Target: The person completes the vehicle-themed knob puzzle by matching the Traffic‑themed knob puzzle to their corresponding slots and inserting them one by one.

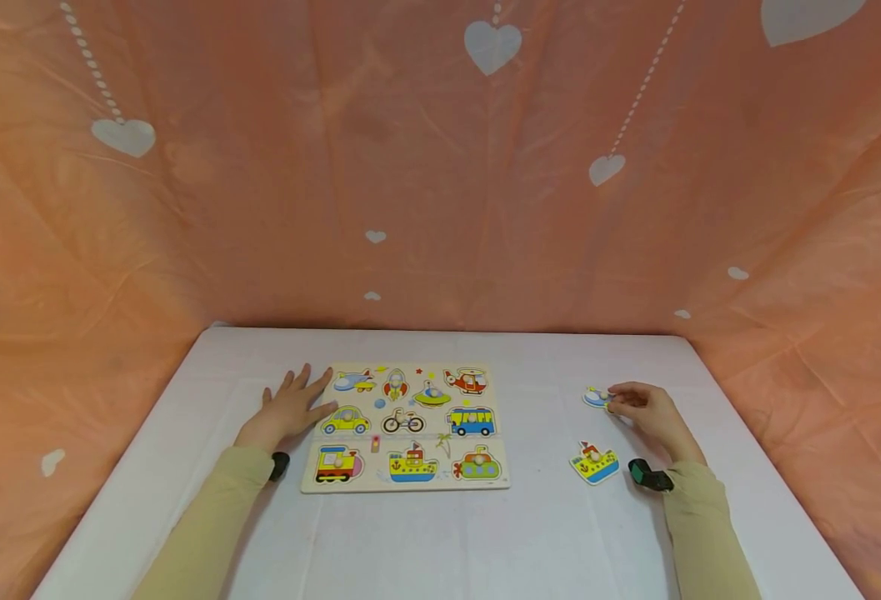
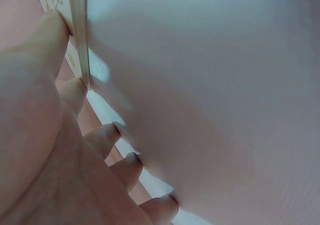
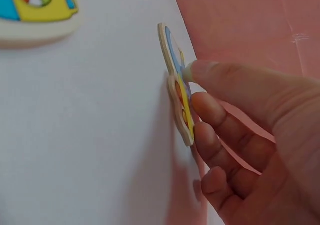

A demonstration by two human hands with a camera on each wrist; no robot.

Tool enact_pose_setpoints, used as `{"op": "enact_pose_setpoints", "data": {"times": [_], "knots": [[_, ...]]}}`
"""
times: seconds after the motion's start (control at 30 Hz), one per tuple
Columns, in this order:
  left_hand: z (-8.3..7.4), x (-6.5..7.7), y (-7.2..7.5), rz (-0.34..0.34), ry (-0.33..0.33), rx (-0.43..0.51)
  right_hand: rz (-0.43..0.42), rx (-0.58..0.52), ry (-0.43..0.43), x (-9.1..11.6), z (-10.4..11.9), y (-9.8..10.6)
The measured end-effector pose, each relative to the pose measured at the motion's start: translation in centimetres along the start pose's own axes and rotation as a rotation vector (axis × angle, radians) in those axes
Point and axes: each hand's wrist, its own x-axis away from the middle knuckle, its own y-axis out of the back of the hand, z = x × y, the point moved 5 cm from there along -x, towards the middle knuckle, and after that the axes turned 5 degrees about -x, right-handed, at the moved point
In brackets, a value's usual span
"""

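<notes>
A wooden peg puzzle board (image 1: 440, 484) with printed vehicles lies left of centre on the table. My left hand (image 1: 278, 419) rests at its left side, fingers spread; in the left wrist view the thumb (image 2: 52, 35) and index finger touch the board's edge. On the right, my right hand (image 1: 653, 414) pinches the small knob of a blue and yellow airplane puzzle piece (image 3: 178, 85) between thumb and index finger. That piece is tilted in the right wrist view, with its shadow on the cloth. Nearer the front, a ship puzzle piece (image 1: 595, 463) lies picture side up.
A white cloth covers the table (image 1: 545, 542). Behind it and at both sides hangs a pink-orange curtain (image 1: 425, 167) with white hearts. Dark straps with small devices (image 1: 650, 476) sit on both wrists.
</notes>
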Motion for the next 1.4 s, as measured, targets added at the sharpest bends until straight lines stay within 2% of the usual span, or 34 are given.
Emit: {"op": "enact_pose_setpoints", "data": {"times": [0.5, 0.73, 0.97, 1.4], "knots": [[0.1, -0.2, -0.2, 0.001, -0.002, 0.011, 0.022, -0.068, -0.023, -0.9, 0.0, -0.5], [0.1, -0.2, -0.1, 0.006, 0.004, 0.028, 0.009, -0.033, -0.022, -1.2, 0.2, -0.6], [0.1, -0.1, -0.1, 0.005, 0.004, 0.027, 0.005, -0.006, -0.068, -1.3, 0.1, -0.7], [-0.2, 0.1, 0.1, 0.013, 0.005, 0.03, 0.005, 0.022, -0.04, -1.6, 0.1, -0.9]]}}
